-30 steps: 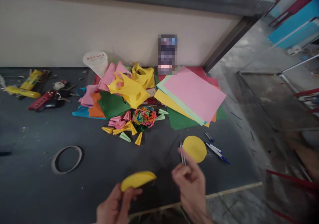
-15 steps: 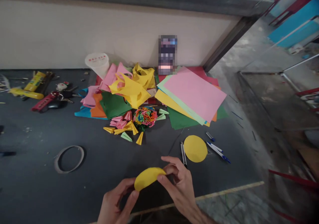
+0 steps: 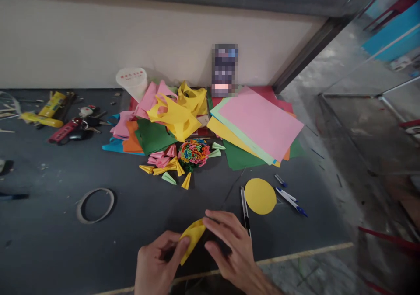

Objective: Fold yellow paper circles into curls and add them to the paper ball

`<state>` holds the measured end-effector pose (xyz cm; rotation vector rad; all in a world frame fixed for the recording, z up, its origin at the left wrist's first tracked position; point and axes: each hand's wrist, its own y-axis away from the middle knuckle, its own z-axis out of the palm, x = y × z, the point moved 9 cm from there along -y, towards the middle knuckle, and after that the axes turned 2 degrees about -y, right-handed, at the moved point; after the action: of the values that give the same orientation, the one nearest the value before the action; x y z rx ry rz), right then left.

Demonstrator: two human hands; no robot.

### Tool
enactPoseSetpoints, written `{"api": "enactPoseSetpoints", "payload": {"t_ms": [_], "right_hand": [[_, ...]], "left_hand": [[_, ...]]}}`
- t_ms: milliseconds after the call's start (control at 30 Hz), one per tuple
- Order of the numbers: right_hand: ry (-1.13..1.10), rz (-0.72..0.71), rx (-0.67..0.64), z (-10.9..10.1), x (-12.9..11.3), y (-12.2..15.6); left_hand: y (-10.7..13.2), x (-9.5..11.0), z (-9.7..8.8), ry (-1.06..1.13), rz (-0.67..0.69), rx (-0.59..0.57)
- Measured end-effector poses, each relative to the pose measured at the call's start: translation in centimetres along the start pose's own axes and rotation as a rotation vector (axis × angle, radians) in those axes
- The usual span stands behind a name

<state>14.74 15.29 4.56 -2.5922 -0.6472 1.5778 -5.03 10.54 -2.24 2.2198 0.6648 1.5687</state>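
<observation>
Both hands work a folded yellow paper piece (image 3: 193, 237) low over the dark mat (image 3: 131, 216) near its front edge. My left hand (image 3: 159, 262) pinches its lower left end between thumb and fingers. My right hand (image 3: 229, 247) presses on its right end with curled fingers. A flat yellow paper circle (image 3: 260, 196) lies just beyond my right hand, with a black pen (image 3: 244, 207) beside it on the left.
Farther back lie a stack of coloured paper sheets (image 3: 259, 126), crumpled cut scraps (image 3: 170, 116), small folded paper cones (image 3: 170, 168) and a ball of rolled paper (image 3: 194, 151). A tape ring (image 3: 95, 204), blue pens (image 3: 290, 195), keys (image 3: 80, 126) and a white cup (image 3: 133, 83) are also there.
My right hand came off the pen beside the circle and joined my left on the yellow piece. The piece has come down to the mat and is folded tighter.
</observation>
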Motion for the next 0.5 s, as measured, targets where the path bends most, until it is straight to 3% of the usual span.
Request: {"api": "enactPoseSetpoints", "payload": {"t_ms": [67,200,300,500], "right_hand": [[0.056,-0.116,0.010,0.3,-0.9,-0.1],[0.076,-0.189,0.120,-0.2,-1.4,-0.1],[0.064,-0.206,0.111,-0.3,-1.6,-0.3],[0.063,-0.225,0.114,-0.1,-1.6,0.8]], "left_hand": [[0.1,0.3,0.0,-0.022,0.021,0.003],[0.1,0.8,0.0,0.000,0.070,-0.015],[0.1,0.4,0.2,0.122,0.047,-0.051],[-0.2,-1.1,0.7,0.399,-0.047,-0.011]]}}
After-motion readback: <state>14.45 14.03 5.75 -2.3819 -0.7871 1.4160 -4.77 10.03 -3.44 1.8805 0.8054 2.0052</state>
